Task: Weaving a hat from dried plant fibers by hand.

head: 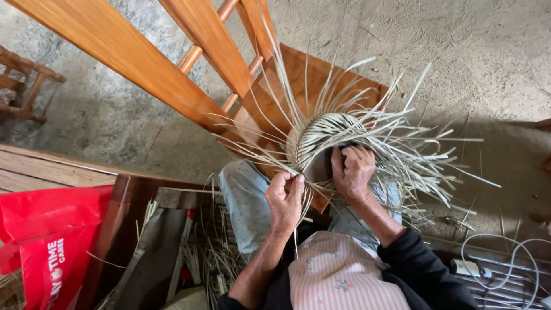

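A half-woven round piece of pale straw (pixel 330 135) rests over a dark rounded form on the seat of a wooden chair (pixel 298 74), with many loose strips fanning out on all sides. My left hand (pixel 285 198) pinches a few strips at the weave's lower left edge. My right hand (pixel 353 172) presses on the weave's lower rim, fingers curled over it and over several strips. My knees in light blue cloth sit just under the work.
The chair's slanted back rails (pixel 143 57) cross the upper left. A red bag (pixel 49 241) lies on a wooden bench at the left. Loose straw and tools fill a box (pixel 195 252) by my left knee. White cable (pixel 499 264) coils at lower right. Concrete floor all round.
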